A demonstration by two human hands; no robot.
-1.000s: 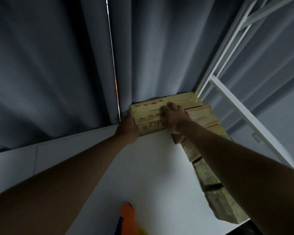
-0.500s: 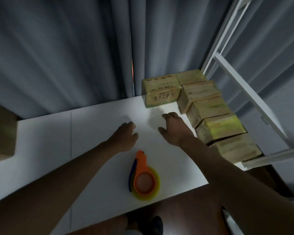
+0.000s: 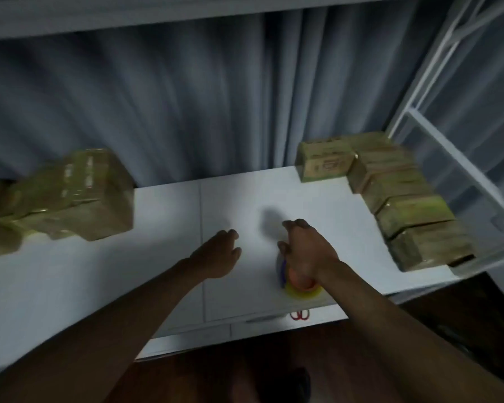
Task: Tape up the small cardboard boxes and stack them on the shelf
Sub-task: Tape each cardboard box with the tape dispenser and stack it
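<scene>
- Here the white surface [image 3: 163, 228] carries everything; it runs out ahead of and to both sides of the right hand's grip.
- Far off to the left of that grip sits a loose heap of boxes [image 3: 70, 196], blurred, with glossy tape showing on their tops.
- Ahead and to the right of the grip, a row of boxes [image 3: 405, 199] lines the surface's right edge, packed touching, against the white shelf frame [image 3: 437, 132].
- The boxes look light and stiff, though their taped faces are probably slick; I would take one by its two opposite side walls, not by the flaps.
- The right hand [image 3: 306, 251] lies over the tape dispenser [image 3: 300, 286], fingers arched down around its orange body; whether the grip has closed on it I cannot tell.
- The left hand [image 3: 216, 254], just left of the grip, hangs loosely curled and holds nothing.
- Red scissor handles [image 3: 299, 315] peek out below the grip, at the surface's near edge.
</scene>
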